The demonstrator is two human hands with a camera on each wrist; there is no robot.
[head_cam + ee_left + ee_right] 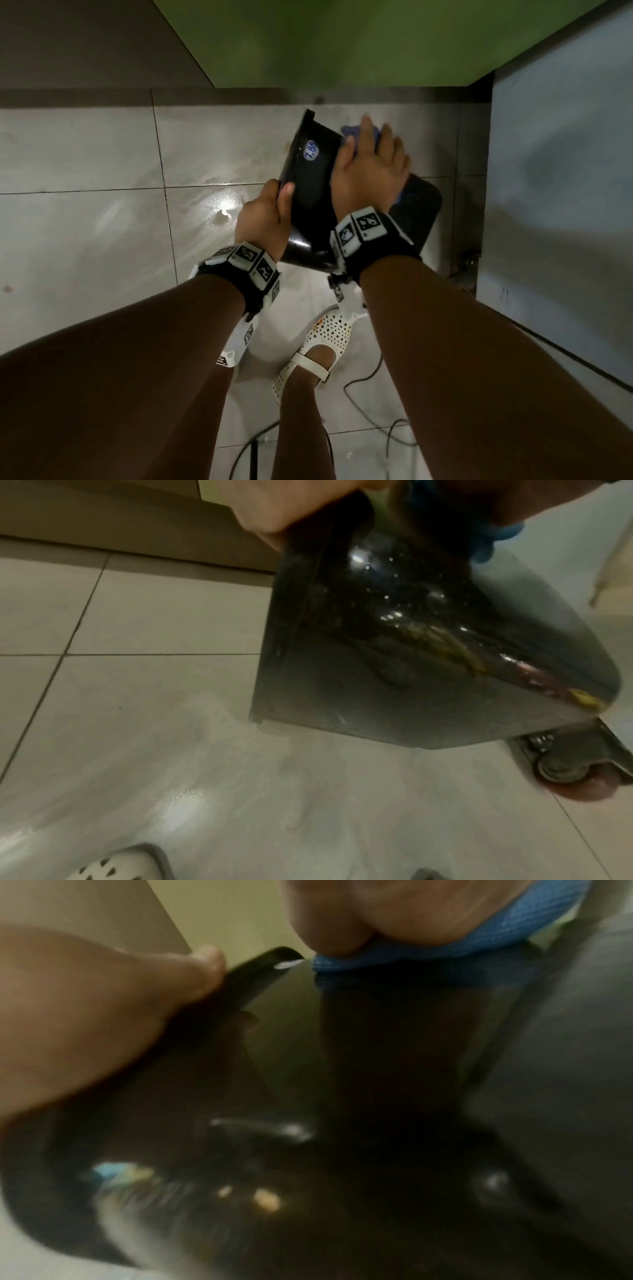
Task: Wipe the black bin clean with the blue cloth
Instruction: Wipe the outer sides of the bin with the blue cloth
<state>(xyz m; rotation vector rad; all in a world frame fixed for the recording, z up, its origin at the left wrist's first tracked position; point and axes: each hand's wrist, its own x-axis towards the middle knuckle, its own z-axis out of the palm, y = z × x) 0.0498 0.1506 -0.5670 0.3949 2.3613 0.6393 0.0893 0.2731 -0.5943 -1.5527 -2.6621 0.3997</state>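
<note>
The black bin (310, 181) is off the floor and tilted, with a blue-and-white price sticker on the side facing me. My left hand (269, 212) grips its near edge, thumb on the glossy wall. My right hand (371, 161) lies flat on the bin's right side with fingers spread, pressing the blue cloth (352, 132) against it. In the left wrist view the bin (394, 656) shows wet spots and yellowish streaks, and the cloth (493, 536) peeks out at the top. The right wrist view shows the cloth (479, 947) under my palm and my thumb beside the bin's rim (267, 966).
The floor is pale wet tile (102, 154) below a green wall (325, 41). A grey-white cabinet (565, 171) on a caster (561, 769) stands close on the right. A dark rounded shape (423, 205) sits just right of the bin. My white shoe (325, 339) and cables (363, 380) are below.
</note>
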